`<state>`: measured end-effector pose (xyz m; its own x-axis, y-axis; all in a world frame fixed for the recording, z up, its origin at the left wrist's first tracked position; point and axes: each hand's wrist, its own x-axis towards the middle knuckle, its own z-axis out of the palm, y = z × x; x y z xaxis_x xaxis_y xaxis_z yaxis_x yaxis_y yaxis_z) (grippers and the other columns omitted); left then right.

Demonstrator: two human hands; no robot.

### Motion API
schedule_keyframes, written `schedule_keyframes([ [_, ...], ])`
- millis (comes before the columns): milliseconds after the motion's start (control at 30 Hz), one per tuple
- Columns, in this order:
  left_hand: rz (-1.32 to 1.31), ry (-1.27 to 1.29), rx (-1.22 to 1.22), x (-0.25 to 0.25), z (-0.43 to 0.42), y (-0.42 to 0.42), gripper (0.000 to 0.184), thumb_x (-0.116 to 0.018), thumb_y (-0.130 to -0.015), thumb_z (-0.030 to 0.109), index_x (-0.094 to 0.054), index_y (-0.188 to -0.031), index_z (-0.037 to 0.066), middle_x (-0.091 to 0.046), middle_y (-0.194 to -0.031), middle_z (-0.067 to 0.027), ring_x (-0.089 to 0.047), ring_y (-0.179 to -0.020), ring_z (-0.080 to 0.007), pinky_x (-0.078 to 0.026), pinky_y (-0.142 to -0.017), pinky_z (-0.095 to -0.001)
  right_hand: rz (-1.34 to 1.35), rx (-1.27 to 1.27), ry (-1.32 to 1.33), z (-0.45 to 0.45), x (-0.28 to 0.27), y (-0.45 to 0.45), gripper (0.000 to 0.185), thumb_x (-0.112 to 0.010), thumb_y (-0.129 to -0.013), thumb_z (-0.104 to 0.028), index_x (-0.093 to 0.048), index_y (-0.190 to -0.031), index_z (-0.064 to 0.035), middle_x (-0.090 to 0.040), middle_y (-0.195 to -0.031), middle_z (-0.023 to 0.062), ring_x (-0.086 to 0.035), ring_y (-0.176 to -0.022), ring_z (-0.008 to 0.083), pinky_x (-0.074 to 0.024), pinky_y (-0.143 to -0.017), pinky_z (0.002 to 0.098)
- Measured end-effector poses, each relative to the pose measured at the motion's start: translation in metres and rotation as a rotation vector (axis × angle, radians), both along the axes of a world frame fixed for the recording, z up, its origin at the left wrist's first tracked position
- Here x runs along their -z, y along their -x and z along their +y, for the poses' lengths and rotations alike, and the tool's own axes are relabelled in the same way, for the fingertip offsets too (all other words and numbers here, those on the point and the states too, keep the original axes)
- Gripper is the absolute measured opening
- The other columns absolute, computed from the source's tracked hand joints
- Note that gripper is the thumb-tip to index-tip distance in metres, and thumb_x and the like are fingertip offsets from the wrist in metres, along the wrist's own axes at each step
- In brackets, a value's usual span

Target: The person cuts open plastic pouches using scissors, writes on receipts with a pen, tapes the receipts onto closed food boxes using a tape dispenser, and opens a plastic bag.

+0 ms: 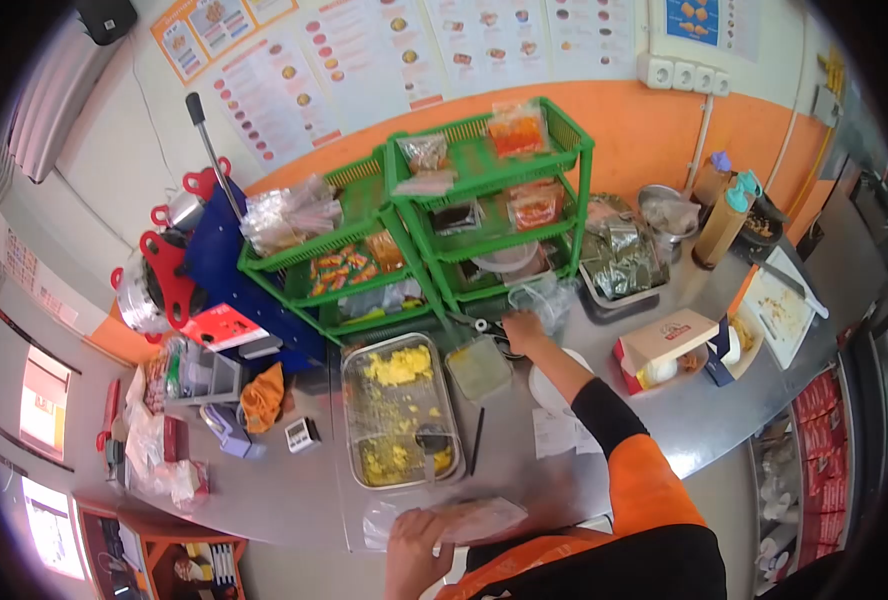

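Head view, taking the metal tray (347, 420) as the middle of the clock: the left hand (416, 550) is at six o'clock, just beyond the near edge, its fingers closed on a clear plastic bag (484, 517) that lies flat toward five o'clock. Something pale seems to be inside the bag, though blur hides what it is, and I cannot tell whether its mouth is open or sealed.

At two o'clock the right hand (526, 333) reaches in with bent fingers by a dark-handled tool (481, 325); whether they pinch it or only touch it, I cannot tell. A clear container (479, 368) sits between that hand and the tray.

As for how far things have got, yellow food (399, 367) covers only the far and near parts of the tray, with thin scraps between, so it looks partly portioned or partly filled; which one is unclear. A spoon (431, 437) lies in it. Between two and three o'clock, a carton (684, 328) stands with its lid up and food inside, so it is filled at least in part but unclosed. Farther out that way, a knife (794, 285) rests on a white cutting board (779, 318) dotted with crumbs, not wiped clean.
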<state>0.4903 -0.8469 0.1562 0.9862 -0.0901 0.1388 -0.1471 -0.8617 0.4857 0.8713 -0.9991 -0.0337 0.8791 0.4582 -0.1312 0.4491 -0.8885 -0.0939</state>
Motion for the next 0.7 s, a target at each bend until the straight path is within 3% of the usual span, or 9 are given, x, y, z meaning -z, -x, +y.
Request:
schedule_keyframes([
  [200, -0.041, -0.041, -0.048, -0.006, -0.024, 0.002, 0.031, -0.075, -0.059, 0.016, -0.061, -0.086, 0.009, -0.059, -0.084, -0.0062, -0.057, -0.085, -0.0292, -0.044, -0.078, -0.0399, 0.232, -0.148, -0.028, -0.016, -0.034, -0.002, 0.028, -0.071, -0.064, -0.023, -0.071, -0.081, -0.0012, -0.069, -0.091, 0.0188, -0.069, -0.084, 0.0265, -0.0555, -0.068, 0.0368],
  [300, -0.045, -0.022, 0.019, 0.003, -0.027, -0.001, 0.033, -0.075, -0.06, 0.015, -0.062, -0.09, 0.009, -0.062, -0.089, -0.0064, -0.059, -0.085, -0.0281, -0.046, -0.075, -0.0371, 0.611, -0.035, -0.02, -0.04, -0.113, 0.024, 0.033, -0.072, -0.06, -0.027, -0.07, -0.076, 0.0015, -0.069, -0.084, 0.0203, -0.069, -0.078, 0.0278, -0.0552, -0.068, 0.0369],
  [467, -0.058, 0.01, 0.171, 0.013, -0.025, -0.015, 0.035, -0.07, -0.062, 0.011, -0.065, -0.096, 0.008, -0.065, -0.095, -0.0066, -0.06, -0.086, -0.0262, -0.049, -0.072, -0.0354, 0.259, -0.051, -0.274, -0.118, -0.151, 0.087, 0.037, -0.075, -0.06, -0.03, -0.066, -0.076, 0.0025, -0.067, -0.079, 0.0201, -0.066, -0.072, 0.0306, -0.0515, -0.064, 0.0374],
  [533, -0.068, 0.034, 0.157, 0.011, -0.024, -0.021, 0.027, -0.07, -0.067, 0.015, -0.067, -0.092, 0.007, -0.064, -0.092, -0.0079, -0.061, -0.085, -0.0272, -0.049, -0.071, -0.0368, 0.212, -0.007, -0.58, -0.144, -0.181, 0.139, 0.046, -0.079, -0.062, -0.034, -0.059, -0.083, 0.0011, -0.064, -0.075, 0.0167, -0.062, -0.068, 0.0271, -0.0471, -0.06, 0.0355],
  [633, -0.008, 0.149, 0.159, 0.025, -0.015, -0.031, 0.024, -0.07, -0.074, 0.024, -0.068, -0.088, 0.005, -0.062, -0.086, -0.0092, -0.06, -0.081, -0.0292, -0.049, -0.07, -0.0376, 0.372, -0.074, -0.617, -0.173, -0.203, 0.202, 0.061, -0.083, -0.06, -0.047, -0.052, -0.087, -0.003, -0.056, -0.071, 0.0087, -0.054, -0.064, 0.0207, -0.0418, -0.056, 0.0321],
  [700, 0.033, 0.211, 0.171, 0.018, -0.013, -0.038, 0.024, -0.072, -0.074, 0.022, -0.068, -0.087, 0.003, -0.063, -0.085, -0.0123, -0.061, -0.078, -0.0304, -0.049, -0.068, -0.0362, 0.473, -0.081, -0.51, -0.185, -0.211, 0.239, 0.066, -0.085, -0.057, -0.051, -0.053, -0.087, -0.0019, -0.057, -0.074, 0.0092, -0.055, -0.066, 0.0211, -0.0422, -0.057, 0.0325],
])
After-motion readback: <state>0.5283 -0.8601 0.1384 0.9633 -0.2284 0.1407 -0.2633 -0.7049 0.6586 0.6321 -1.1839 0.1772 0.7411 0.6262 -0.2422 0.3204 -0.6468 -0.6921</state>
